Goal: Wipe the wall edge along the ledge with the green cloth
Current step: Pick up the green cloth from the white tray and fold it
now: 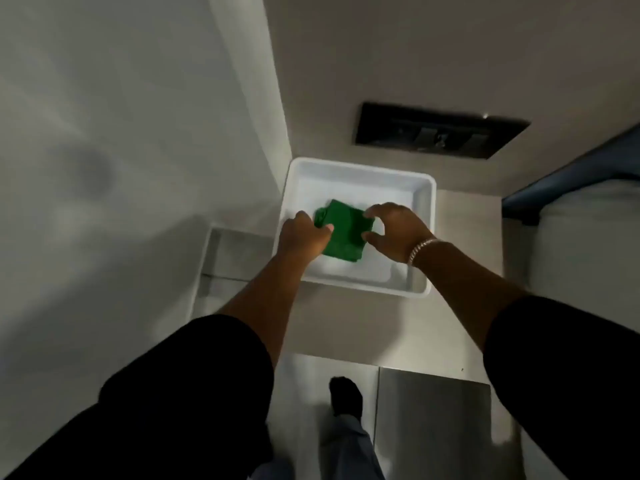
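A folded green cloth (346, 230) lies inside a white rectangular tray (360, 174) that sits on a beige ledge (457, 237) in the corner of two walls. My left hand (303, 235) grips the cloth's left edge, thumb on top. My right hand (398, 232) curls around the cloth's right edge, with its fingertips touching the cloth; a silver bracelet is on that wrist. The wall edge (346, 133) rises straight behind the tray. Both forearms reach in from below in black sleeves.
A dark rectangular flush plate (440, 133) is set in the back wall above the tray. A white wall (121, 133) closes the left side, with a recessed niche (228, 258) below. A white fixture (588, 244) stands at right. My shoe (344, 396) rests on the floor.
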